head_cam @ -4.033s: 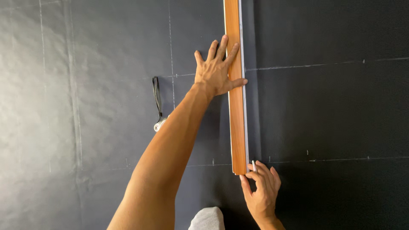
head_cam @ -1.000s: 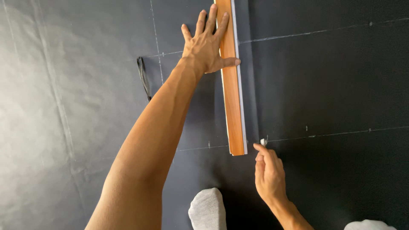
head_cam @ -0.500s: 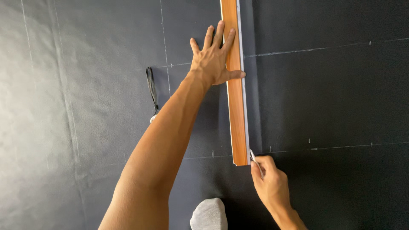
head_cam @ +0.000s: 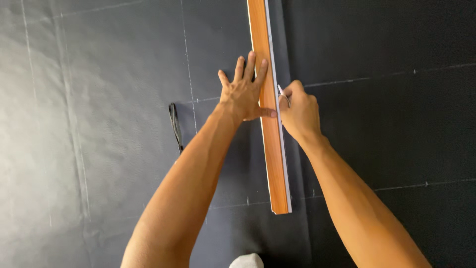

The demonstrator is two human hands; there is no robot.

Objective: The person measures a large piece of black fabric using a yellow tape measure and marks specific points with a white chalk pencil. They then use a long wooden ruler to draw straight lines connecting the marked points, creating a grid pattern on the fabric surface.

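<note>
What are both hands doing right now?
Left hand: open, pressed flat on the wooden straightedge.
Right hand: closed on a thin white marking tool beside the straightedge's edge.

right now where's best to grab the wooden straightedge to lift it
Take the straightedge near its free near end, below both hands, coming from above with fingers pinching its two long edges. It lies flat on the dark sheet, long and narrow, so across the width is likely the only graspable span.

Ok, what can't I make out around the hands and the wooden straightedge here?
Head view only:
- Wooden straightedge: far end cut off by the top edge.
- Thin marking tool: mostly hidden inside the right hand; kind unclear.
- Black strap: too small to identify.
- Sheet under the left hand: covered.
</note>
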